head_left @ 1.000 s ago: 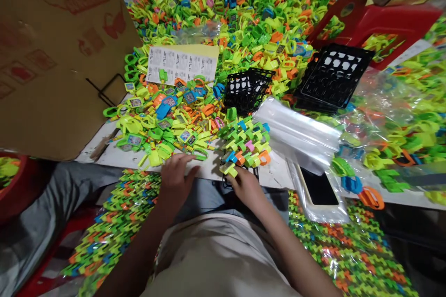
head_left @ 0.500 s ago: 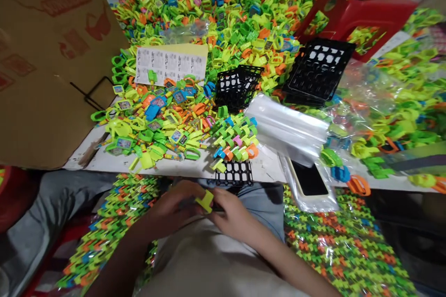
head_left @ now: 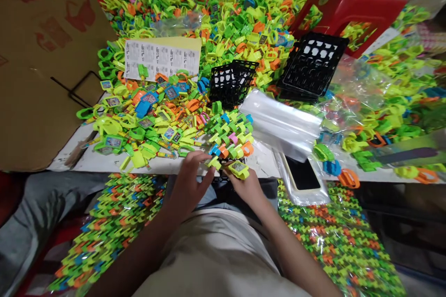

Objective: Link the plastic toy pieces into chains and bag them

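Between the fingers of my right hand [head_left: 246, 189] is a yellow toy watch [head_left: 239, 169] with a picture on its face. My left hand [head_left: 191, 177] is at the table's front edge, thumb and fingers apart, beside a yellow-green toy watch [head_left: 213, 163] in the near end of a black grid tray [head_left: 220, 179]. Rows of toy watches [head_left: 228, 132] in green, yellow, orange, blue and pink fill this tray. My hands and the watches cover most of the tray's near edge.
Loose toy watches [head_left: 223, 28] heap across the table. Clear plastic sleeves [head_left: 280, 123], a wrapped phone [head_left: 302, 174], stacked black trays [head_left: 313, 67] and a red stool [head_left: 365, 14] are on the right. A label sheet [head_left: 162, 59] and cardboard box [head_left: 42, 83] are left. Filled packs [head_left: 334, 241] lie below.
Both hands have moved up from my lap to the tray's near edge and drawn apart. The yellow watch came along in my right hand, and its face now shows. The view has shifted slightly.
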Demonstrator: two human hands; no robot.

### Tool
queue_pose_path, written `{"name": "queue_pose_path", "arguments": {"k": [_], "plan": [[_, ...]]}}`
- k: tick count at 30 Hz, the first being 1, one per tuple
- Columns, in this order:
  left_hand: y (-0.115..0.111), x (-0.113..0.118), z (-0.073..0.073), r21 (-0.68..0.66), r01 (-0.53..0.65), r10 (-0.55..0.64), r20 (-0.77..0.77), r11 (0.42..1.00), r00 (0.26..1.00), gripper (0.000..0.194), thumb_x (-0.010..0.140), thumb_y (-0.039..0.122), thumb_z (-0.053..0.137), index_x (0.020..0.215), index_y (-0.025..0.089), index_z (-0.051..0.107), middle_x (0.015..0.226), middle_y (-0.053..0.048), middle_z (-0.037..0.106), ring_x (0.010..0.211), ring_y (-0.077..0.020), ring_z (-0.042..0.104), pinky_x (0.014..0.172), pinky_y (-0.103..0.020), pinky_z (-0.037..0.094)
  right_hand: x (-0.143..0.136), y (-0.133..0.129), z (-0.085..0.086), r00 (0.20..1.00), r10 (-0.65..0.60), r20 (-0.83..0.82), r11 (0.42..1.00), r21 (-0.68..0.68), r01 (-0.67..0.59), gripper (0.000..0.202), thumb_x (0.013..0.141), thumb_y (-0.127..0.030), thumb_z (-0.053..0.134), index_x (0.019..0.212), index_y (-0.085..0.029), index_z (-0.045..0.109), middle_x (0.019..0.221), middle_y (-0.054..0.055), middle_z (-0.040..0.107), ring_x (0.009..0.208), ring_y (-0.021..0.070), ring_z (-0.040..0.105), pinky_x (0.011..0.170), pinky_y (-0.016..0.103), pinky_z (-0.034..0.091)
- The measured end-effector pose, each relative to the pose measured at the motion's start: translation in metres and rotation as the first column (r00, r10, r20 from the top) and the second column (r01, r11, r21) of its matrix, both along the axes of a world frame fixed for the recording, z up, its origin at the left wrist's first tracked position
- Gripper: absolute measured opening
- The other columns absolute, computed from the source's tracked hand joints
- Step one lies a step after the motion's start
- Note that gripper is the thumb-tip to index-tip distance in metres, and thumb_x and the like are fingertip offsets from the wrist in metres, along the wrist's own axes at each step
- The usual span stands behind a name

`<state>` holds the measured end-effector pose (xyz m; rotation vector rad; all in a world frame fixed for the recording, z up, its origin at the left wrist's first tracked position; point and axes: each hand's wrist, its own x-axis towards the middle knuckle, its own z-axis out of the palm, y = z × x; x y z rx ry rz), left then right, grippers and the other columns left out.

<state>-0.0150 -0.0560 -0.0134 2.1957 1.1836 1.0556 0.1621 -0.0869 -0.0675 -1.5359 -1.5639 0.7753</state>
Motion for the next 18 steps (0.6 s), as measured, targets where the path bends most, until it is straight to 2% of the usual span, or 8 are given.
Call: {"name": "queue_pose_path", "arguments": {"k": [3, 5, 9, 11, 14, 18], "plan": [[-0.002, 0.003, -0.001, -0.017, 0.012, -0.012, 0.006, 1.000, 1.000, 0.018, 0.090, 0.021, 0.048, 0.107, 0.022, 0.050, 0.103, -0.006, 0.053, 0.102, -0.0182, 0.051, 0.091, -0.034, 0.044, -0.003, -0.003, 0.003, 0.974, 0.040, 0.223, 0.998, 0.044, -0.051, 0.021, 0.081, -0.018, 0.048, 0.091, -0.017, 0.066, 0.091, 0.010, 0.069, 0.084, 0.0227, 0.064, 0.075, 0.032, 0.050], [-0.004, 0.004, -0.001, 0.010, 0.006, -0.006, -0.011, 1.000, 1.000, 0.024, 0.087, 0.026, 0.053, 0.110, 0.022, 0.049, 0.107, -0.007, 0.051, 0.105, -0.0201, 0.050, 0.094, -0.037, 0.043, -0.007, -0.002, 0.006, 0.939, 0.054, 0.340, 0.997, 0.033, -0.070, 0.024, 0.076, -0.012, 0.047, 0.090, -0.015, 0.066, 0.091, 0.012, 0.069, 0.085, 0.0238, 0.062, 0.076, 0.033, 0.049], [-0.002, 0.013, -0.007, 0.085, -0.036, 0.040, -0.053, 0.996, 0.998, 0.072, 0.070, 0.042, 0.071, 0.129, 0.020, 0.036, 0.132, -0.015, 0.037, 0.126, -0.0310, 0.037, 0.105, -0.048, 0.033, -0.016, 0.005, 0.012, 0.917, 0.104, 0.386, 0.994, -0.058, -0.089, 0.027, 0.068, -0.007, 0.049, 0.087, -0.015, 0.066, 0.089, 0.010, 0.069, 0.085, 0.0227, 0.061, 0.075, 0.030, 0.047], [0.003, 0.017, -0.011, 0.065, 0.023, -0.020, -0.053, 0.998, 0.998, 0.085, 0.070, 0.042, 0.071, 0.138, 0.021, 0.025, 0.141, -0.017, 0.029, 0.133, -0.0324, 0.030, 0.107, -0.050, 0.030, -0.018, 0.010, 0.016, 0.920, 0.124, 0.373, 0.991, -0.086, -0.099, 0.024, 0.068, -0.009, 0.050, 0.085, -0.017, 0.066, 0.087, 0.008, 0.069, 0.083, 0.0215, 0.061, 0.073, 0.028, 0.046], [0.012, 0.021, -0.016, 0.035, 0.108, -0.107, -0.032, 0.994, 0.994, 0.083, 0.075, 0.038, 0.068, 0.140, 0.022, 0.020, 0.145, -0.018, 0.025, 0.137, -0.0302, 0.027, 0.108, -0.048, 0.031, -0.020, 0.015, 0.019, 0.920, 0.124, 0.372, 0.992, -0.081, -0.101, 0.021, 0.074, -0.013, 0.051, 0.086, -0.018, 0.066, 0.089, 0.007, 0.069, 0.085, 0.0211, 0.061, 0.074, 0.027, 0.044], [0.017, 0.020, -0.021, 0.033, 0.089, -0.088, -0.041, 0.995, 0.995, 0.073, 0.079, 0.032, 0.064, 0.139, 0.022, 0.024, 0.146, -0.017, 0.026, 0.137, -0.0292, 0.028, 0.109, -0.047, 0.031, -0.023, 0.019, 0.012, 0.905, 0.145, 0.400, 0.989, -0.089, -0.120, 0.019, 0.074, -0.010, 0.051, 0.085, -0.016, 0.065, 0.090, 0.009, 0.068, 0.088, 0.0224, 0.059, 0.080, 0.029, 0.042]]}}
